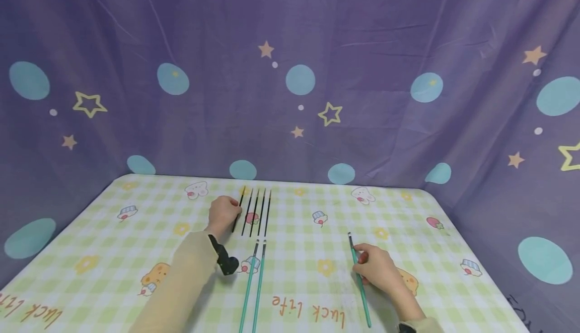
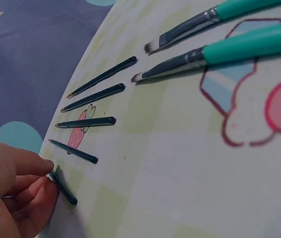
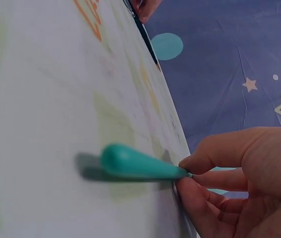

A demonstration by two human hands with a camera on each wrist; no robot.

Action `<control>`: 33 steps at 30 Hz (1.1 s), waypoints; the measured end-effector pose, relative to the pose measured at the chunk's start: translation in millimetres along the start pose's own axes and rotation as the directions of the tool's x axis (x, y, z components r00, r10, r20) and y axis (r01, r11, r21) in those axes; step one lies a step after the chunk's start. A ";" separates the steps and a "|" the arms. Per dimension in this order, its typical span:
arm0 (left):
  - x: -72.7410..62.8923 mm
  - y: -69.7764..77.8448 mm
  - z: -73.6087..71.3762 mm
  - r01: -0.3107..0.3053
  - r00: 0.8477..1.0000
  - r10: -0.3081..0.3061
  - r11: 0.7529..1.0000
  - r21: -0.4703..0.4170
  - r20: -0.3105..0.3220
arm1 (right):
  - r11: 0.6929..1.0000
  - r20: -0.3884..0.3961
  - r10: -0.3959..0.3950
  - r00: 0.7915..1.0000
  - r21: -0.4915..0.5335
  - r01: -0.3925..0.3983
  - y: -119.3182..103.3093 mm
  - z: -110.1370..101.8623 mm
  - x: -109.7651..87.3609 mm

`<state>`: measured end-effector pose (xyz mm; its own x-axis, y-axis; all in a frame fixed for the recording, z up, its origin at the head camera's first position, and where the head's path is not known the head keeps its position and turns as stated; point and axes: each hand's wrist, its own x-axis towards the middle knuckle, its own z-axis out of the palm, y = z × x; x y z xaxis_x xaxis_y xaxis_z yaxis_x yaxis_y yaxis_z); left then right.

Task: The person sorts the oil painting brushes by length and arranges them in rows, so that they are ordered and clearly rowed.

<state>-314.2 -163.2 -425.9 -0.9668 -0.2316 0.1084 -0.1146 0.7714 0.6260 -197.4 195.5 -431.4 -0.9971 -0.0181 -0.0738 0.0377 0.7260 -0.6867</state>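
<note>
My left hand [image 1: 224, 216] pinches a thin black brush [image 1: 234, 226] at the left end of a row. To its right, several more thin black brushes [image 1: 256, 212] lie side by side on the cloth, fine tips toward the far edge. In the left wrist view, thumb and fingers meet at the far part of the pinched brush [image 2: 66, 191]. On the right, my right hand [image 1: 378, 267] pinches a green-handled flat paintbrush [image 1: 364, 303] near its dark ferrule. Its rounded handle end [image 3: 118, 159] points at the right wrist camera, with a shadow on the cloth beside it.
Two more green-handled paintbrushes [image 1: 250, 287] lie parallel, just nearer than the black row. A green-and-white checked tablecloth [image 1: 312, 252] with printed cakes and flowers covers the table. Behind the table's far edge hangs a purple curtain [image 1: 217, 111] with stars and dots.
</note>
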 end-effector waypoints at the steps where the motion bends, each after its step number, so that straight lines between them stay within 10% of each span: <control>1: 0.0 -0.1 -0.3 0.000 1.000 0.000 1.000 0.000 0.002 | 1.000 0.002 -0.001 1.000 0.006 0.001 -1.0 0.6 0.2; 33: -3.4 -26.3 -4.2 0.005 0.993 0.013 0.987 -0.158 0.116 | 0.961 0.069 -0.182 0.981 0.226 0.162 -68.0 62.4 1.4</control>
<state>-306.9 -185.2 -439.5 -0.9882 -0.1511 0.0263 -0.0822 0.6667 0.7408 -197.2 103.2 -429.9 -0.9804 -0.1970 0.0029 -0.1109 0.5394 -0.8347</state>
